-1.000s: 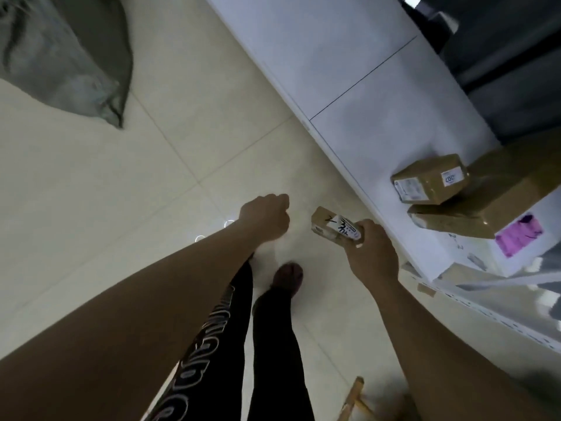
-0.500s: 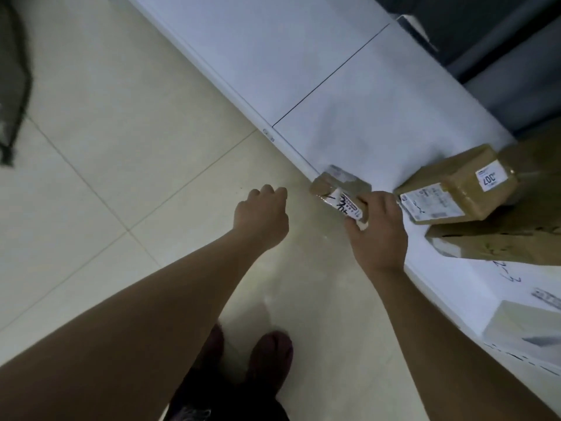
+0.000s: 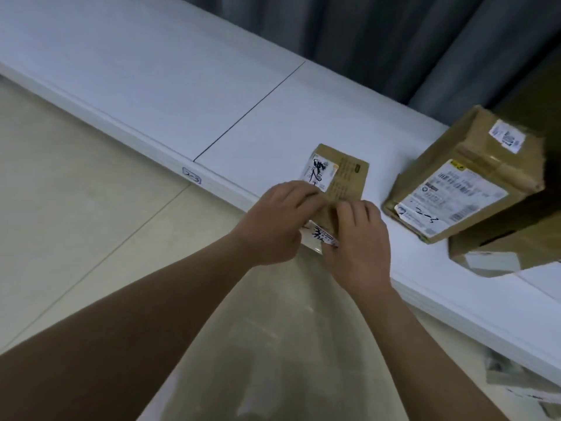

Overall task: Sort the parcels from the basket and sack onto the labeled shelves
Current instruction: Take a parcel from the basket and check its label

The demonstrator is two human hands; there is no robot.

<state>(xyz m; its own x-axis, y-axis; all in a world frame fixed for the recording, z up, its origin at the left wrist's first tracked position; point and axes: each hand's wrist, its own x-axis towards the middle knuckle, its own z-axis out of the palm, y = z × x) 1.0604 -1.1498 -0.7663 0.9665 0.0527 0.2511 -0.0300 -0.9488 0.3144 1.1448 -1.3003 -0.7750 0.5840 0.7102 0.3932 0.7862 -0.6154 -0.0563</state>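
Observation:
A small brown parcel (image 3: pixel 343 174) with a white handwritten label lies on the white shelf (image 3: pixel 249 95), its near end at the shelf's front edge. Both hands hold that near end: my left hand (image 3: pixel 282 220) grips it from the left, my right hand (image 3: pixel 358 241) from the right with fingers curled over the top. A white label hangs below the parcel between the two hands. A small tag (image 3: pixel 192 175) marked 2-3 is stuck on the shelf's front edge to the left.
To the right on the same shelf stands a larger brown box (image 3: pixel 461 180) with a printed label and 2-3 written on it. A bigger box (image 3: pixel 516 238) lies beside it. Grey curtains (image 3: pixel 379 34) hang behind. Beige tiled floor (image 3: pixel 76 208) lies to the left.
My right hand has carried the small parcel up onto the shelf. My left hand, which held nothing, has come across and now grips the parcel too. The view has swung toward the shelf.

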